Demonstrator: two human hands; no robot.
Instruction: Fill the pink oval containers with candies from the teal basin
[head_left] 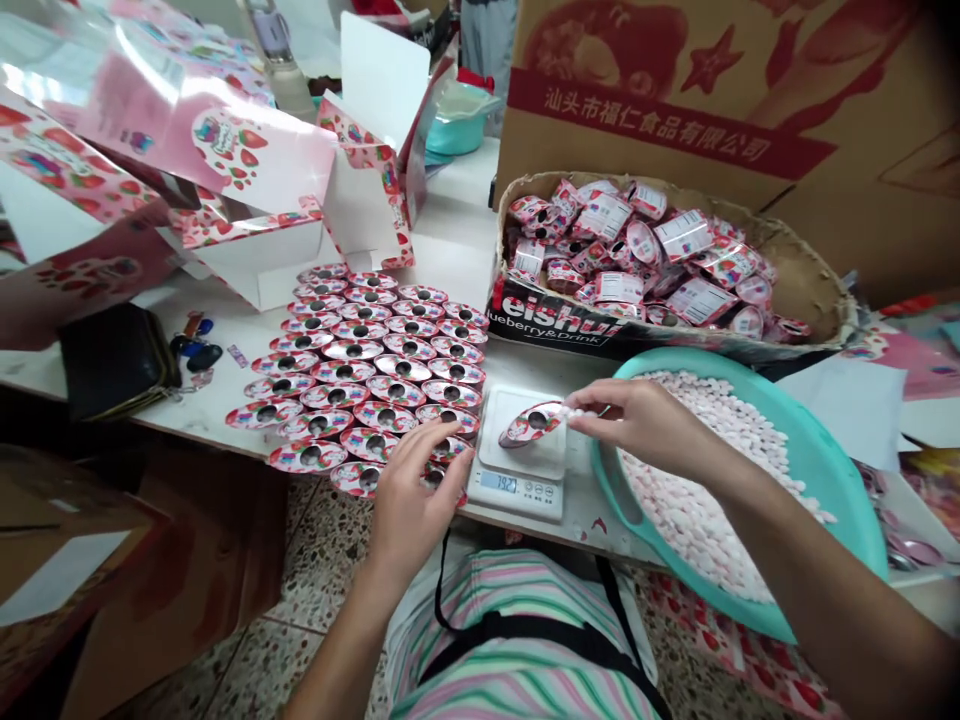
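- So progress first, clock positions taken from the white scale (536, 463): one oval strawberry pack (525, 433) sits on its platform, hole facing up, and I'd guess it's mid-fill.
- Rows of standing packs (390, 391) are lined up from 9 to 11 o'clock. Holes look dark and uncovered, so I'd say they're unfinished, but can't tell what's inside any of them.
- Over at 1 o'clock there's a cut-down carton (585, 334) with a big jumble of loose packs (641, 242). Can't tell if those are done or waiting.
- Plenty of pale candies (712, 500) left in the teal basin (855, 550) at 3 o'clock, so looks like loads to go.
- Right hand (637, 418): forearm comes in from 4 o'clock over the basin, thumb and fingers pinching a few candies right at the pack's 3 o'clock end.
- Left hand (415, 485): at 8 o'clock, arm up from 7, palm down, fingers loosely spread over the nearest standing packs, not visibly gripping any.
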